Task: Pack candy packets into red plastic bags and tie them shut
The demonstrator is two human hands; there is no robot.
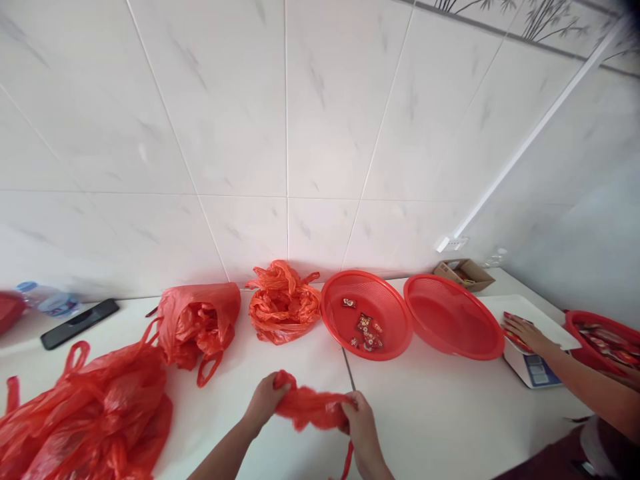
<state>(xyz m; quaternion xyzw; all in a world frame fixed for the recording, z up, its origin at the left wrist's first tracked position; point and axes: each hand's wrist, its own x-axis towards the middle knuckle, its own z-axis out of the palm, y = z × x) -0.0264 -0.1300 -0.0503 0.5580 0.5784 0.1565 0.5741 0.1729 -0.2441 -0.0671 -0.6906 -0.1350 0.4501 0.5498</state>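
Observation:
A crumpled red plastic bag [313,407] is stretched between my two hands above the white table. My left hand [265,403] pinches its left end, and my right hand [361,427] grips the right end, from which a thin red strip hangs down. Just beyond sits a bunched red plastic bag [284,313] against the wall. To its right stands a red mesh basket [395,300] with several small wrapped packets [369,332] in it. A second red basket [453,317] stands tilted beside it, with nothing visible inside.
Red bags [213,310] and a large tied bag [100,407] lie at left, near a phone [80,323] and a bottle [57,303]. At right, a co-worker's hand [525,331] rests over packets on a scale [533,367]. Beyond are a cardboard box [473,277] and a filled red basket [575,330].

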